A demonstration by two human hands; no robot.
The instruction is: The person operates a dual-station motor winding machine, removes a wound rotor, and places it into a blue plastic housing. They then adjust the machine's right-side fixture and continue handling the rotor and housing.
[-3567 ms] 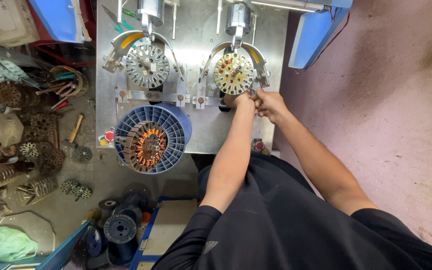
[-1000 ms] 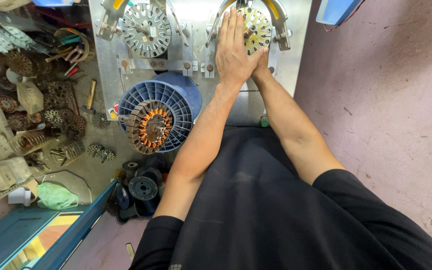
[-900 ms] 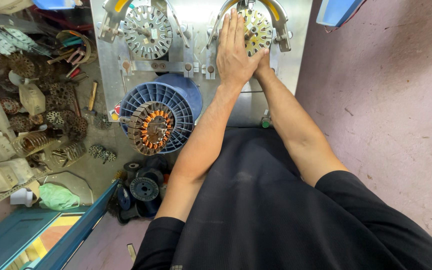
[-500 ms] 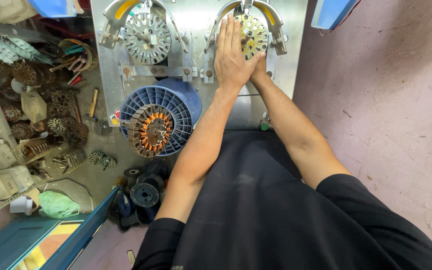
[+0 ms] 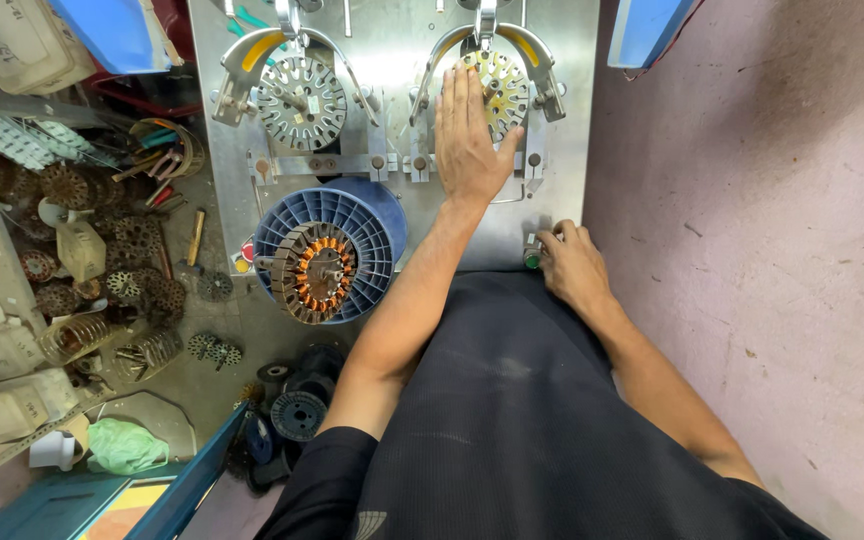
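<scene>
L hand (image 5: 467, 140) flat on slotted metal disc (image 5: 497, 88); R hand (image 5: 572, 265) at green button (image 5: 532, 260).

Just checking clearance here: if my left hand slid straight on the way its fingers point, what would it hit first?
Probably the curved metal clamp arm above the slotted disc that the left hand lies flat on; depth is hard to judge.

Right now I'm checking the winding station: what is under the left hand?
The left hand lies flat on the right slotted stator disc in its yellow-marked clamp. The disc's right half shows; the part beneath the palm is covered.
</scene>
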